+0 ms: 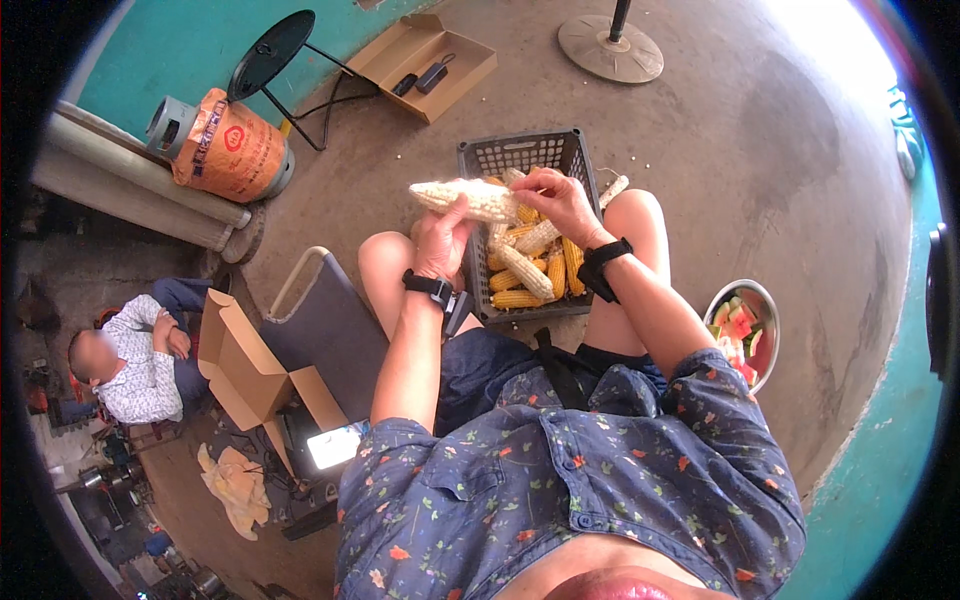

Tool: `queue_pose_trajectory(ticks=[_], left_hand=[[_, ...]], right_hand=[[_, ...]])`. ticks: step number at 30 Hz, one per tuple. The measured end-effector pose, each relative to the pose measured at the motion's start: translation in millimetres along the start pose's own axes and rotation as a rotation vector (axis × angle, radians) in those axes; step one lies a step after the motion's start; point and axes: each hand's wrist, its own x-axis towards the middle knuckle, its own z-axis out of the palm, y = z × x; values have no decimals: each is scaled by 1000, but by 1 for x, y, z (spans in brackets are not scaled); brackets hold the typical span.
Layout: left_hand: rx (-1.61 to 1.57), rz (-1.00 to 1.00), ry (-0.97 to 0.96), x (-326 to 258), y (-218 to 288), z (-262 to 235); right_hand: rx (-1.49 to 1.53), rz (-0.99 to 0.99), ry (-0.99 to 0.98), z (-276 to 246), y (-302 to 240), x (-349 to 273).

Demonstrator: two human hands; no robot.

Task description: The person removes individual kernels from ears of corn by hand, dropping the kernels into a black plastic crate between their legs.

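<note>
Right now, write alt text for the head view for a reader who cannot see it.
Seen from above, a seated person holds a pale, mostly stripped corn cob over a dark plastic crate of yellow corn cobs, left hand gripping it from below, right hand at its end. A metal bowl of cut watermelon sits on the concrete floor.

One head-worn fisheye, close above the lap, facing steeply down, probably slightly forward, rim-bent.
</note>
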Motion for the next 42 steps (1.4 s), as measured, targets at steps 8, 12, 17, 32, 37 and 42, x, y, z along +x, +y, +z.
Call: queue_pose_trajectory(ticks=[8, 12, 17, 32, 37, 42], left_hand=[[45, 1, -16, -1, -2, 2], [39, -5, -20, -1, -3, -1], [59, -5, -21, -1, -5, -2], [110, 16, -22, 1, -9, -1], [54, -4, -16, 0, -9, -2], [90, -32, -32, -1, -7, -2]], right_hand=[[-165, -84, 1, 1, -5, -2], [-162, -109, -3, 3, -6, -2], [-146, -71, -4, 4, -8, -2], [-65, 184, -32, 9, -1, -1], [29, 186, -34, 9, 1, -3], [56, 173, -40, 8, 3, -3]])
